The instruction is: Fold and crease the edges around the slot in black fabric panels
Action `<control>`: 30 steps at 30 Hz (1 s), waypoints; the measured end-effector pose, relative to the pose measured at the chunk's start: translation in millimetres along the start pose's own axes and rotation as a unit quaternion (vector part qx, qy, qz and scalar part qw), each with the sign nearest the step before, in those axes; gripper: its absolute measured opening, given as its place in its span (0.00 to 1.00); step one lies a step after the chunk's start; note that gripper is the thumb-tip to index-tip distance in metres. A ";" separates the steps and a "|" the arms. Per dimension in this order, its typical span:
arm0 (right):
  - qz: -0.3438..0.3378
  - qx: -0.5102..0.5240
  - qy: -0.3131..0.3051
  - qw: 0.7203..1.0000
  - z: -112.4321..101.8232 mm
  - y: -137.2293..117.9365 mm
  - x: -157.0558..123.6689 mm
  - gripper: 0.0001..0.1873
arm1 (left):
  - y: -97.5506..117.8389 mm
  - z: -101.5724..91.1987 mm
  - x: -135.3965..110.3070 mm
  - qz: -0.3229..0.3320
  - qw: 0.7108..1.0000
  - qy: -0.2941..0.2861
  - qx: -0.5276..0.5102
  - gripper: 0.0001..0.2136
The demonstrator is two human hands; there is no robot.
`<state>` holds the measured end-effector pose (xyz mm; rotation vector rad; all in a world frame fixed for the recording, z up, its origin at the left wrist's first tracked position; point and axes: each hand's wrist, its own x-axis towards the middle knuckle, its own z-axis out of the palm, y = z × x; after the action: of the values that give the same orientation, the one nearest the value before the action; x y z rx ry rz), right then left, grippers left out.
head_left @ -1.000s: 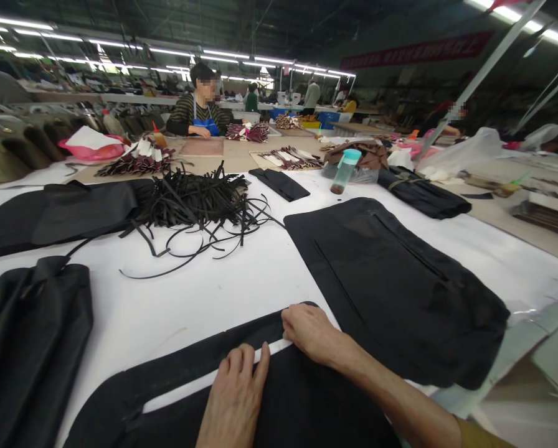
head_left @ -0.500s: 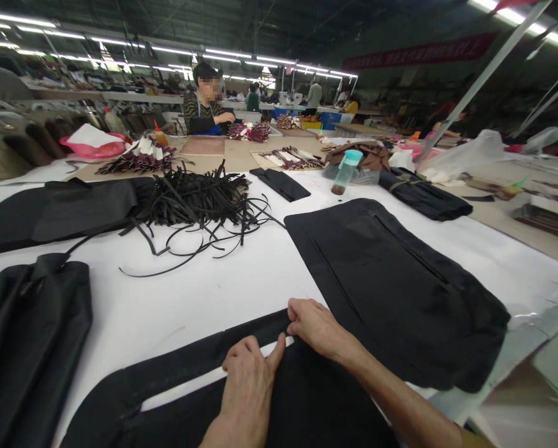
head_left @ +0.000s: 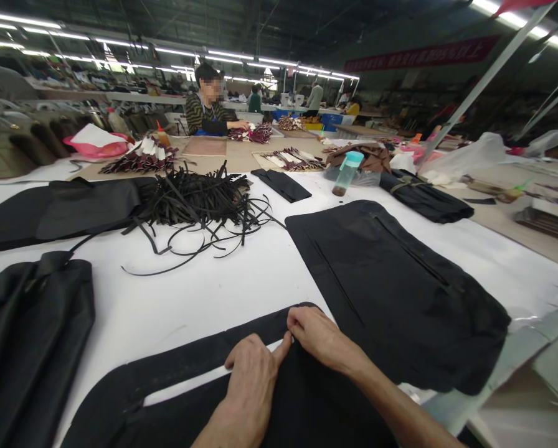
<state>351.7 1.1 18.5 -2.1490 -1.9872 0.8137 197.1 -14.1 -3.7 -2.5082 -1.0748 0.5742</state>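
Note:
A black fabric panel (head_left: 180, 348) with rounded corners lies at the front of the table, and a long narrow slot in it shows white. My left hand (head_left: 253, 382) rests on the panel across the slot, its thumb stretched toward the slot's right end and its other fingers bent down onto the cloth. At that same end my right hand (head_left: 319, 336) is closed, thumb and fingertips pinching the fabric close to the left thumb. Whatever lies between the right fingertips is hidden. Beside my right hand is a second black panel (head_left: 391, 280) with a similar slit.
Behind the panel lies a tangled heap of black strips (head_left: 199, 199). Gathered black fabric (head_left: 31, 336) is at the left. Farther back are a folded black piece (head_left: 283, 185), a teal-lidded bottle (head_left: 347, 173) and a tied black bundle (head_left: 423, 194). A co-worker (head_left: 208, 102) sits across the table.
My right hand's fingers have drawn in tighter at the slot's end, slightly lower. My left hand stays nearly in place, its thumb still at the slot's end. The co-worker's arm has lowered toward the maroon pieces.

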 end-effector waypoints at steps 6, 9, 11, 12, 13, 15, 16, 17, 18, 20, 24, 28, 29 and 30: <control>0.024 -0.038 0.009 0.999 1.7 -15.1 -6.8 0.07 | -13.6 23.4 -23.1 -0.008 0.990 0.100 -0.101 0.29; 0.054 -0.057 0.020 0.997 8.8 -22.3 -6.7 0.09 | -21.6 36.6 -37.3 -0.007 0.985 0.129 -0.115 0.26; 0.070 -0.069 0.030 0.995 14.1 -25.2 -5.8 0.09 | -23.4 38.8 -40.9 -0.009 0.985 0.127 -0.118 0.25; 0.074 -0.073 0.034 0.994 16.1 -25.9 -5.2 0.09 | -23.1 37.2 -40.3 -0.009 0.985 0.123 -0.124 0.25; 0.077 -0.078 0.036 0.993 17.5 -26.2 -4.5 0.09 | -22.3 34.0 -38.4 -0.008 0.985 0.114 -0.132 0.25; 0.078 -0.085 0.036 0.993 18.2 -25.8 -2.8 0.10 | -19.7 24.3 -31.9 -0.018 0.985 0.084 -0.147 0.26; 0.080 -0.088 0.036 0.992 17.7 -25.4 -1.9 0.10 | -18.4 19.0 -28.4 -0.026 0.986 0.069 -0.151 0.26; 0.080 -0.091 0.035 0.992 16.8 -25.1 -1.0 0.10 | -17.5 14.2 -25.4 -0.032 0.986 0.055 -0.154 0.26; 0.080 -0.094 0.033 0.992 15.6 -24.9 -0.3 0.09 | -16.9 10.5 -23.3 -0.038 0.986 0.043 -0.156 0.26; 0.076 -0.095 0.029 0.992 12.9 -25.2 0.3 0.08 | -17.1 7.8 -22.5 -0.037 0.985 0.039 -0.165 0.24; 0.061 -0.090 0.017 0.994 10.5 -24.2 0.4 0.08 | -21.1 21.9 -33.4 -0.016 0.975 0.096 -0.198 0.22; 0.050 -0.081 0.008 0.995 13.6 -15.7 3.3 0.09 | -29.9 47.0 -53.0 -0.012 0.973 0.117 -0.200 0.21; 0.048 -0.079 0.006 0.996 14.5 -13.4 3.9 0.09 | -33.1 52.6 -58.7 -0.017 0.973 0.118 -0.199 0.21; 0.046 -0.077 0.006 0.996 15.2 -11.6 4.3 0.10 | -36.7 57.6 -64.4 -0.024 0.973 0.118 -0.198 0.21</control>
<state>334.6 2.7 9.1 -2.3400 -2.0199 0.6784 106.2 -29.0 -21.4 -2.7822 -1.2512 0.0402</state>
